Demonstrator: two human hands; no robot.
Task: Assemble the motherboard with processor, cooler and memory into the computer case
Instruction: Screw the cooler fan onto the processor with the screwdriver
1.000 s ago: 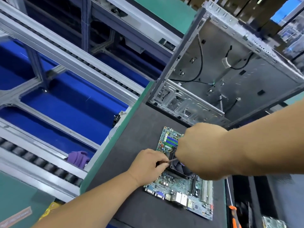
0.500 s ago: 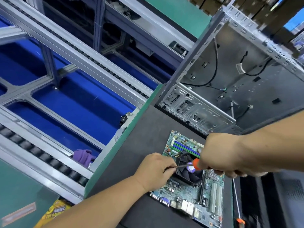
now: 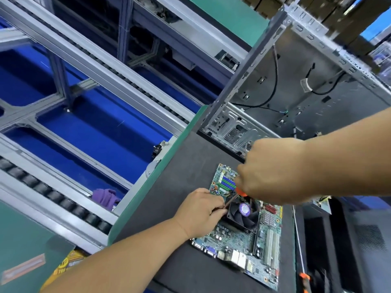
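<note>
left hand fingers curl in on the screwdriver shaft, steadying the tip at the near-left corner of the cooler, likely a mounting screw. right hand wraps the orange handle from above, set to turn. cooler sits on the motherboard, flat on the dark mat. computer case lies open just beyond, loose cables inside that could snag the board. purple cloth left, on the conveyor.
</note>
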